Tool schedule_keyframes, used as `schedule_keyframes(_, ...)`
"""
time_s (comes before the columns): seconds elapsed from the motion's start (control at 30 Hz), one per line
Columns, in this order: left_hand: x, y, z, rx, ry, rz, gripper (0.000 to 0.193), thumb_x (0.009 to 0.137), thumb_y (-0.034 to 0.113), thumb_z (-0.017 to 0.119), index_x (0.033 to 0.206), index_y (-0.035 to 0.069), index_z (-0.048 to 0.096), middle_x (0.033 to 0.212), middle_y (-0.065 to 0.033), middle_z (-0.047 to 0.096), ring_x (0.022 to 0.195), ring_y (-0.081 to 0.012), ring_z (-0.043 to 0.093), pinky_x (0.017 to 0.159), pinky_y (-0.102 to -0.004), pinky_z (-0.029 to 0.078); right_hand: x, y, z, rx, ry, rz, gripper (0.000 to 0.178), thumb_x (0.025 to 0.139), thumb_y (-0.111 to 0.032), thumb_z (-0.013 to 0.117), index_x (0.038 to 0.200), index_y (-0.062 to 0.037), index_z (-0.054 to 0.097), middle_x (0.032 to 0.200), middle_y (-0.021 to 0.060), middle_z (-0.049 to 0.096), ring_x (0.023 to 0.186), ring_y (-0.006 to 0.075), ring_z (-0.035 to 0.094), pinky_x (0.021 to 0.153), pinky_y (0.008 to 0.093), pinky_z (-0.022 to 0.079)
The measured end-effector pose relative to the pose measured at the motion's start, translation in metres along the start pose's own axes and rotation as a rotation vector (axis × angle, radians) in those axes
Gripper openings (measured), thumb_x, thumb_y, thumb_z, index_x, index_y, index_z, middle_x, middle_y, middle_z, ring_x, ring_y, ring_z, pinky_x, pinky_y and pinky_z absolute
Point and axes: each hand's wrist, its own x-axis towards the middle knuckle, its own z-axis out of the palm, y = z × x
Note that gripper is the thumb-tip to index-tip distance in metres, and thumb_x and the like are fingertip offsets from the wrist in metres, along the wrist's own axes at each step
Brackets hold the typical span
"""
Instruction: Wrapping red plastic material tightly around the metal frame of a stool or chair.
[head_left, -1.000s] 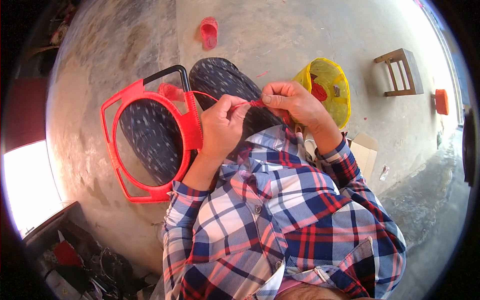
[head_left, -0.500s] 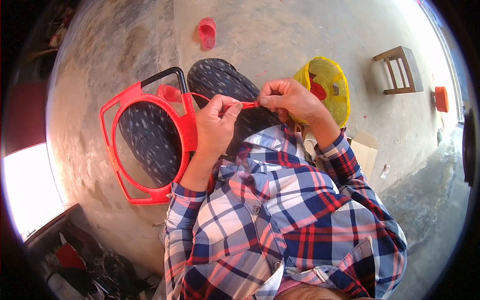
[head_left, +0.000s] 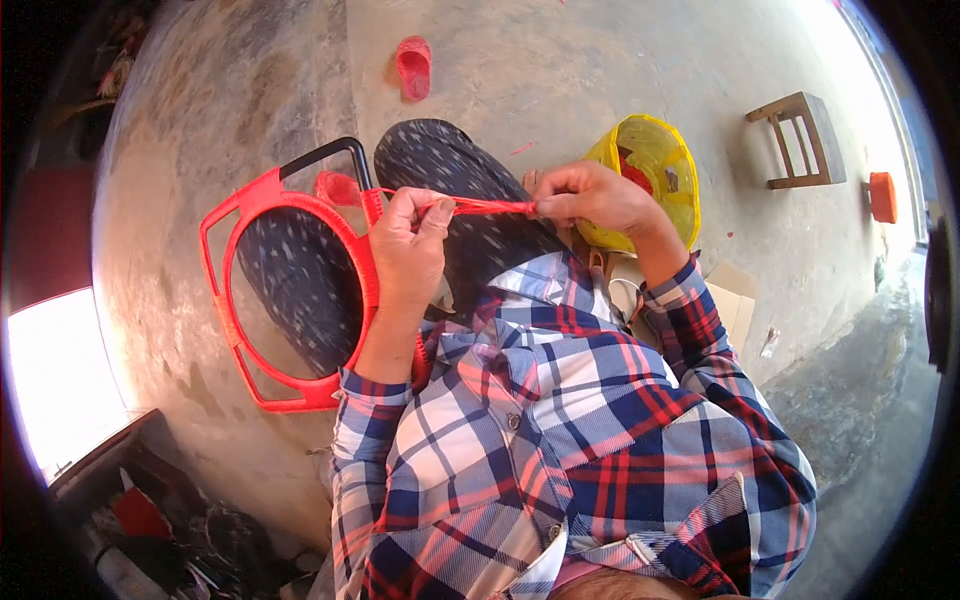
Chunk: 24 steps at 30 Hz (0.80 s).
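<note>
A thin bundle of red cord (head_left: 490, 207) is stretched between my two hands above my lap. My left hand (head_left: 408, 245) pinches its left end between thumb and fingers. The other end is pinched by my right hand (head_left: 598, 203). From my left hand a strand runs to a frame wrapped in red cord (head_left: 225, 318), which has a large ring in its middle and rests over my left thigh. At its top a stretch of bare black tube (head_left: 322, 155) shows. My left wrist overlaps the frame's right side and hides part of it.
Beyond my right hand stands a yellow mesh basket (head_left: 680, 190) with red material inside. A wooden stool (head_left: 805, 145) and a small orange-red stool (head_left: 882, 197) are at the right. One red clog (head_left: 414, 70) lies on the floor ahead. Cardboard (head_left: 735, 300) lies by my right elbow.
My hands have moved apart, the left one leftward and the right one rightward. The stretch of red cord showing between them is longer.
</note>
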Motion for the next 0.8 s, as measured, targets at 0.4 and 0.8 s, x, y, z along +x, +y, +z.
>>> schedule_keyframes(0.4, 0.001, 0.000, 0.002, -0.031, 0.000, 0.002, 0.008, 0.087, 0.010, 0.063, 0.086, 0.004, 0.058, 0.065, 0.0048, 0.049, 0.055, -0.0028, 0.041, 0.048, -0.0184, 0.032, 0.009, -0.009, 0.031, -0.010, -0.085, -0.092, 0.030, 0.094, -0.030, 0.053, 0.098, -0.0027, 0.065, 0.070, -0.0047, 0.046, 0.066, 0.0070, 0.042, 0.059, 0.0232, 0.035)
schedule_keyframes(0.8, 0.002, -0.001, 0.004, -0.081, -0.034, 0.008, 0.008, 0.088, 0.009, 0.063, 0.087, 0.004, 0.057, 0.072, 0.0052, 0.051, 0.064, -0.0017, 0.043, 0.056, -0.0168, 0.035, -0.005, -0.004, 0.031, 0.196, -0.106, 0.016, 0.025, 0.094, -0.027, 0.053, 0.097, -0.0047, 0.064, 0.070, -0.0063, 0.045, 0.063, 0.0060, 0.042, 0.058, 0.0211, 0.036)
